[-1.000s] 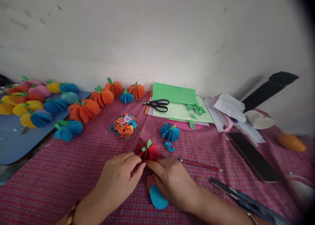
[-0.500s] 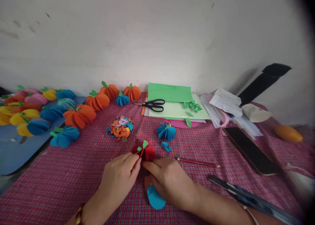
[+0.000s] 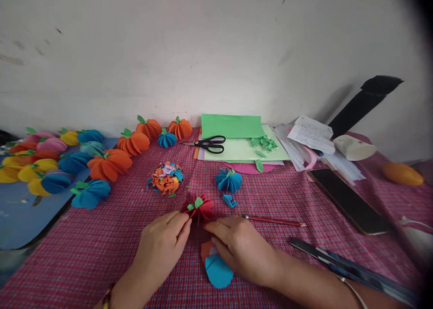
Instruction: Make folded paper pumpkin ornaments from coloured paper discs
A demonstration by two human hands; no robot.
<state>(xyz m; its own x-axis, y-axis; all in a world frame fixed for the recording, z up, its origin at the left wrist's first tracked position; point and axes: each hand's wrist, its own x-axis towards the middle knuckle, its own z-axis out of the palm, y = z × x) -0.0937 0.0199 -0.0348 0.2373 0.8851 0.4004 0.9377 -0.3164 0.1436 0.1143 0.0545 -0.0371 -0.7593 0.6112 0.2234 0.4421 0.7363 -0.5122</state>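
Note:
A red paper pumpkin (image 3: 204, 211) with two green paper leaves on top sits on the checked cloth, its folded sections fanned out. At its left edge, the thumb and fingers of my left hand (image 3: 165, 239) are pinched on the paper. My right hand (image 3: 241, 243) is closed at the lower right edge of the pumpkin, fingertips pressed together and partly hiding what they grip. Under and beside the right hand lie blue paper circles (image 3: 219, 273) with an orange piece behind them. A blue paper pumpkin (image 3: 228, 181) stands just beyond, with a small blue scrap (image 3: 229, 200) in front.
Orange pumpkins (image 3: 110, 163) and other coloured ones stand at the left. Paper scraps (image 3: 165, 178) lie in a heap. Black-handled scissors (image 3: 211, 144) rest by green paper (image 3: 232, 126). A pencil (image 3: 275, 220), a phone (image 3: 348, 200) and a long dark tool (image 3: 338, 264) lie right.
My right hand has shifted slightly right, away from my left hand. The red pumpkin shows more spread-out folds between them. The view has tilted a little.

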